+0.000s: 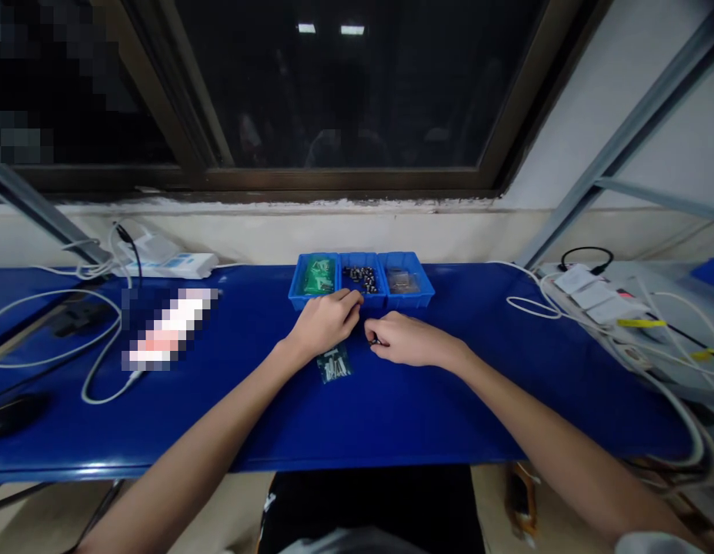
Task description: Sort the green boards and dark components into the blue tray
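Observation:
My left hand (331, 317) is at the front of the blue bins, its fingers curled together by the middle bin (362, 303). Whatever it may hold is hidden. A little to the right and nearer me, my right hand (404, 338) is closed on a small dark part (375, 342); only a bit of it shows. Small black and silver metal pieces (367, 278) fill the middle bin. Beneath my left wrist, a small clear bag with pale, pin-like pieces (335, 368) lies on the blue table (403, 419).
The left blue bin (295, 292) holds green packets (320, 275); the right one (423, 291) holds clear packets (401, 282). A blurred-out device (169, 331), a power strip (187, 265) and white cables are on the left. Adapters (593, 292) and more cables crowd the right.

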`<state>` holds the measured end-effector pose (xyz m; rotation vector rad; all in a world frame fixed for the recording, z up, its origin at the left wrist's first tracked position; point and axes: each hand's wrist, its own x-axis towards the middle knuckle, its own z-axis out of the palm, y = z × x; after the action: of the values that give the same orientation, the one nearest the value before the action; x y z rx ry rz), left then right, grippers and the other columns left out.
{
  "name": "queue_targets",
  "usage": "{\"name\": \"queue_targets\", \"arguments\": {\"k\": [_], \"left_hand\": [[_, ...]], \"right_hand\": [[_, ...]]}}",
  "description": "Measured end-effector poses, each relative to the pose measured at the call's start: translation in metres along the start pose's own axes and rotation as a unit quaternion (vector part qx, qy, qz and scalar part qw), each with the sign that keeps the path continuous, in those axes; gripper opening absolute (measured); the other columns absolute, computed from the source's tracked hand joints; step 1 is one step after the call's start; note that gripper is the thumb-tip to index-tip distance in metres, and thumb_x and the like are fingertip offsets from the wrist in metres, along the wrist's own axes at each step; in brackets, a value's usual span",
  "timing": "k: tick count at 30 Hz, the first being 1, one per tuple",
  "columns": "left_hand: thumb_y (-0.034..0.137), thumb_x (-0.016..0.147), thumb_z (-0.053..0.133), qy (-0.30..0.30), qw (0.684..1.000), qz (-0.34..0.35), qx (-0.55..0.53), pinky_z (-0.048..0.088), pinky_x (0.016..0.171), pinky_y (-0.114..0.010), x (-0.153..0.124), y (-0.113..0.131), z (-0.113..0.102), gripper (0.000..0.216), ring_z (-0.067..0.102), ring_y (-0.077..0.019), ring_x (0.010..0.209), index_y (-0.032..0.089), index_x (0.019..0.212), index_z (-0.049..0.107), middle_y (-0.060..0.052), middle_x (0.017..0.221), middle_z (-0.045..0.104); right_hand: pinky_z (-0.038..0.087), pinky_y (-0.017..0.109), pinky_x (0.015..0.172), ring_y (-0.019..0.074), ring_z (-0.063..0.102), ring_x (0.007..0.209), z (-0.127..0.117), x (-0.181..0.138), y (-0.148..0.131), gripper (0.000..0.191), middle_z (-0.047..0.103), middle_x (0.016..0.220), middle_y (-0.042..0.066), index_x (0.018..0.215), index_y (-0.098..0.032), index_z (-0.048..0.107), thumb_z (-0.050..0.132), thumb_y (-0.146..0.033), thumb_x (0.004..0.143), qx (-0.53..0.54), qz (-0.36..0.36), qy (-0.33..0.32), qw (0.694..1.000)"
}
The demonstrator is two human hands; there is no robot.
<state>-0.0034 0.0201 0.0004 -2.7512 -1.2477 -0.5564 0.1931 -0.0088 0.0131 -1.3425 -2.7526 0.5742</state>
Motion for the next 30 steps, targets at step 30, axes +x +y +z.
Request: {"name": "queue_targets", "arguments": {"k": [30], "left_hand": [[0.029, 0.099, 0.045, 0.018, 1.0, 0.019, -0.015, 0.045, 0.056, -0.027, -0.002, 0.008, -0.001, 0.016, 0.064, -0.0188, 0.079, 0.016, 0.102, 0.053, -0.008, 0.101, 0.06]], "right_hand": [[0.044, 0.027, 0.062, 0.0158, 0.064, 0.064, 0.015, 0.02, 0.011, 0.014, 0.07, 0.073, 0.001, 0.085, -0.019, 0.06, 0.049, -0.022, 0.092, 0.214, -0.001, 0.292, 0.932]]}}
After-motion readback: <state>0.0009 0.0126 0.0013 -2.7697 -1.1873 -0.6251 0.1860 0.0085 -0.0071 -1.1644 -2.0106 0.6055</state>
